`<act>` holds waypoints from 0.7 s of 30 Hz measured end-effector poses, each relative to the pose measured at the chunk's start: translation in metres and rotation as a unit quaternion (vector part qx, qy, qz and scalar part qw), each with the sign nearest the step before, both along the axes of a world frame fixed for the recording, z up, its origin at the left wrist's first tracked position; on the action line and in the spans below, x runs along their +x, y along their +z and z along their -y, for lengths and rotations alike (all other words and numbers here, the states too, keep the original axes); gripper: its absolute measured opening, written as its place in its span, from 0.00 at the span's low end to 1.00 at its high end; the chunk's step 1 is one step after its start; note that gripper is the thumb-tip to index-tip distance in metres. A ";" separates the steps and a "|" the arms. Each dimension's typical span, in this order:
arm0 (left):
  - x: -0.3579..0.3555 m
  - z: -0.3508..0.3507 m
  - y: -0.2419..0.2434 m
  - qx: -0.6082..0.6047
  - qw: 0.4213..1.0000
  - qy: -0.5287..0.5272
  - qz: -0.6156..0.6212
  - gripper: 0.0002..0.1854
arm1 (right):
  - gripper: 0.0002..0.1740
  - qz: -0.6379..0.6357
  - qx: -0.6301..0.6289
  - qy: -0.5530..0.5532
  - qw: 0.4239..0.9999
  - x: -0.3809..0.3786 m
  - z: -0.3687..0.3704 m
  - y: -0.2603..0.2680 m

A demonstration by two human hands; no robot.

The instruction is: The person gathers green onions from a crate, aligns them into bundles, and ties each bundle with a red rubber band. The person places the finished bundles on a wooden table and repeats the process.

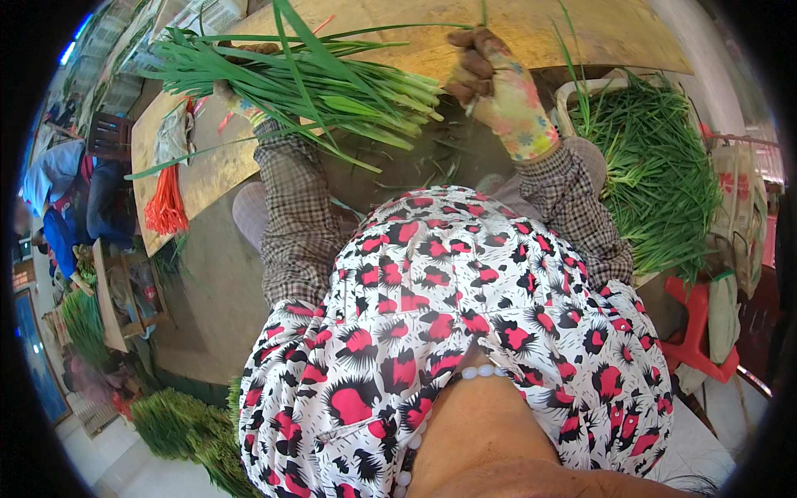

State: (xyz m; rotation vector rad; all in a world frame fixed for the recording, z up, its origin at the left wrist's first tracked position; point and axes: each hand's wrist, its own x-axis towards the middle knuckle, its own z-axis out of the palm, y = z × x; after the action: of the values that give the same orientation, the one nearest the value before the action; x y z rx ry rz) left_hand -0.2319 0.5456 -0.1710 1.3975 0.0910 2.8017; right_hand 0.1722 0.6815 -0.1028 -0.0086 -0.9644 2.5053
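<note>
My left hand (227, 93), in a flowered glove with brown-coated fingers, grips a thick bunch of garlic chives (336, 93) at upper left. The pale stem ends point right; the leaves cover most of that hand. My right hand (489, 81), in a matching glove, is raised just beyond the stem ends. Its fingers are curled around a thin chive stalk (484, 11), with a pale end showing below them. One long leaf stretches from the bunch to its fingertips. Loose scraps of leaf (445, 152) lie below, between my knees.
A curved wooden tabletop (591, 31) spans the far side. Red plastic ties (165, 202) hang over its left part. At right are a pale crate (565, 103) heaped with chives (660, 174) and a red plastic stool (700, 330). More greens (180, 423) stand at lower left; another person (59, 236) is beyond.
</note>
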 end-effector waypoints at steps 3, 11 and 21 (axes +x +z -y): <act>0.013 0.040 -0.012 -0.068 0.993 -0.080 0.055 0.16 | 0.17 -0.015 -0.036 -0.047 0.998 0.023 -0.022 -0.020; 0.060 0.071 0.014 -0.076 0.978 -0.190 0.026 0.24 | 0.16 0.227 0.748 -0.312 0.540 0.063 -0.022 -0.022; 0.051 0.050 0.012 -0.078 0.993 -0.058 0.066 0.23 | 0.14 0.208 0.757 -0.230 0.575 0.013 0.046 0.035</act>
State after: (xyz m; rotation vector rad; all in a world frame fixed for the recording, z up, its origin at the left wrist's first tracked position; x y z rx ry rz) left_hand -0.1806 0.4957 -0.1593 1.1442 0.2142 2.7166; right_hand 0.1854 0.6352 -0.0677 -0.2700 -2.5227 0.5539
